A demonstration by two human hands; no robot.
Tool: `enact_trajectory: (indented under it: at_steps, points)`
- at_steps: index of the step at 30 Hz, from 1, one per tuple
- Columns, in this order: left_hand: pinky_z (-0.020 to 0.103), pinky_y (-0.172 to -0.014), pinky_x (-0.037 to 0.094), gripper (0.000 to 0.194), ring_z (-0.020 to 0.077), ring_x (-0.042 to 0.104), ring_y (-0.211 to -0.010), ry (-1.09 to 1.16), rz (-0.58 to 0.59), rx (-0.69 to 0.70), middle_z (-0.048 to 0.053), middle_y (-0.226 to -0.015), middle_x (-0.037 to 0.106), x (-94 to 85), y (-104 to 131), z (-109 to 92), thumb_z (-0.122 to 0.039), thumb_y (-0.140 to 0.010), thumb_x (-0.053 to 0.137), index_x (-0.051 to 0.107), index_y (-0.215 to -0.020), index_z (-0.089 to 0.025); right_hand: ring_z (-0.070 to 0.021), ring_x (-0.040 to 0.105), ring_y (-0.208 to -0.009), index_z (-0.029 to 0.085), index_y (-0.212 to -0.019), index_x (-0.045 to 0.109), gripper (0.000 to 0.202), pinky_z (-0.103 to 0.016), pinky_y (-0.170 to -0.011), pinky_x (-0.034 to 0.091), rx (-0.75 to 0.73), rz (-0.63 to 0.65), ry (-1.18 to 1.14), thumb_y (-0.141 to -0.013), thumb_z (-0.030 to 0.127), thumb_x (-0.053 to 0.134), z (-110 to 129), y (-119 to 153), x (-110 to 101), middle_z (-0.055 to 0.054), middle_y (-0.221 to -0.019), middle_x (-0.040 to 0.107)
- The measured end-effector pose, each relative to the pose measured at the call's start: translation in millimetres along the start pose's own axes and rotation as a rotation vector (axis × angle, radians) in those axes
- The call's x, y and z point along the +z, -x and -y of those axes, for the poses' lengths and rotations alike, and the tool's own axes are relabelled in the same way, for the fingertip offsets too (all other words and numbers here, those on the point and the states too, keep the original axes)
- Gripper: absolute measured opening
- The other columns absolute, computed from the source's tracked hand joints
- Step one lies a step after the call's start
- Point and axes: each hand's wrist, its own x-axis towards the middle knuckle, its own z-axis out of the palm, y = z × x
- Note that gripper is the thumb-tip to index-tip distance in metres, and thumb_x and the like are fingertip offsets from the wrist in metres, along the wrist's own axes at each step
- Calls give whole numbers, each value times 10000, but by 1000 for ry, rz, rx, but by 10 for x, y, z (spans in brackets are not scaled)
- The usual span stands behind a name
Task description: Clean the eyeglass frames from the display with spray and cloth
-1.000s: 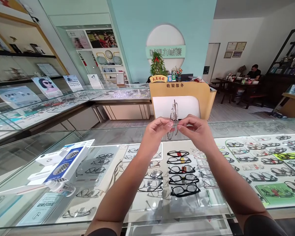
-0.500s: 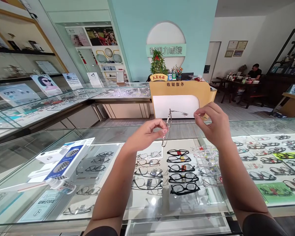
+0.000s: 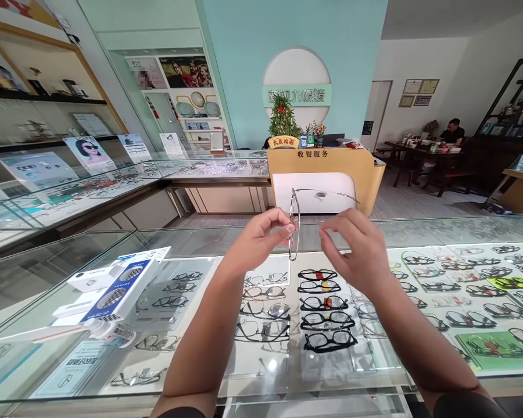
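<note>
My left hand is closed on a pair of thin-rimmed eyeglasses, pinching them around the middle between thumb and fingers. The frame stands on edge above the glass counter. One unfolded temple reaches out to the right from its top, with a small tag or label hanging on it; the other temple cannot be made out. To the right of the frame and below that temple is my right hand. Its thumb and index fingertips come together, and nothing shows between them.
Beneath my hands runs a glass display counter with rows of eyeglasses inside. White and blue boxes and a small bottle sit on its left. Beyond stands a wooden cashier desk. A person sits at a far table.
My right hand has left the temple's tip and moved left and down, closer to the frame. My left hand keeps its hold, and the eyeglasses have turned slightly. The view has tilted a little upward.
</note>
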Motion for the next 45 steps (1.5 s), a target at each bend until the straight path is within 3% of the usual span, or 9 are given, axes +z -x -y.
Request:
enact_trajectory:
  at_steps: [3,7,12,22,28,33,36,39,45]
  points:
    - [281,-738,569,363,140,591,-827,7,28,-5,24,-957,610,52,27,-38,-499,-921,772,594,-864,-188,-218,662,-854,221,-1049,673,76,-358,-765,526,11,83,5,-1030,190,607,11,15,59,-56,-934,716]
    - [297,-773,556,329,145,601,-828,-16,70,-20,20,-942,621,106,55,-48,-480,-953,746,605,-900,-188,-229,668,-889,215,-1246,690,221,-353,-746,511,-34,126,92,-1040,225,610,-84,20,130,-62,-996,737]
    - [316,-797,550,317,148,612,-826,-4,81,-27,18,-946,623,128,44,-12,-476,-963,733,600,-912,-192,-255,640,-908,219,-1200,730,198,-396,-790,503,-80,141,193,-1030,235,629,-149,-7,112,-86,-1043,718]
    - [324,-798,611,370,154,581,-880,38,-66,-15,32,-990,598,118,-6,19,-514,-905,784,619,-874,-185,-366,595,-1290,215,-1098,662,114,-525,-1075,496,-10,193,212,-1002,275,674,-280,-34,41,-158,-1365,656]
    - [354,-816,637,405,170,591,-893,-3,-213,15,47,-981,617,41,-38,72,-563,-870,803,669,-892,-182,-312,677,-1122,239,-1072,657,91,-534,-1189,429,76,291,252,-987,257,687,-261,-51,-47,-82,-1122,749]
    - [340,-803,626,387,166,593,-868,-42,-277,54,48,-962,630,-25,-60,138,-550,-887,790,676,-887,-180,-287,709,-991,219,-1045,691,112,-522,-1120,450,176,455,297,-1030,322,650,-207,-51,-180,-69,-1008,785]
    - [353,-818,628,382,171,600,-875,-61,-279,48,49,-969,628,-36,-66,162,-548,-891,784,671,-885,-183,-276,720,-917,226,-1027,698,186,-441,-896,500,300,603,285,-1055,385,607,-196,-57,-237,-50,-960,801]
    - [376,-833,636,391,169,585,-867,-67,-262,28,49,-980,616,-20,-70,160,-559,-883,782,680,-896,-181,-246,719,-813,251,-1015,705,215,-348,-686,418,435,685,255,-1053,430,592,-200,-70,-252,-15,-898,804]
    - [394,-856,639,399,179,560,-907,-31,-270,11,46,-990,598,-7,-66,124,-564,-871,782,672,-893,-181,-211,700,-721,255,-1019,720,251,-325,-624,357,484,759,200,-1055,452,569,-200,-81,-267,-4,-824,799]
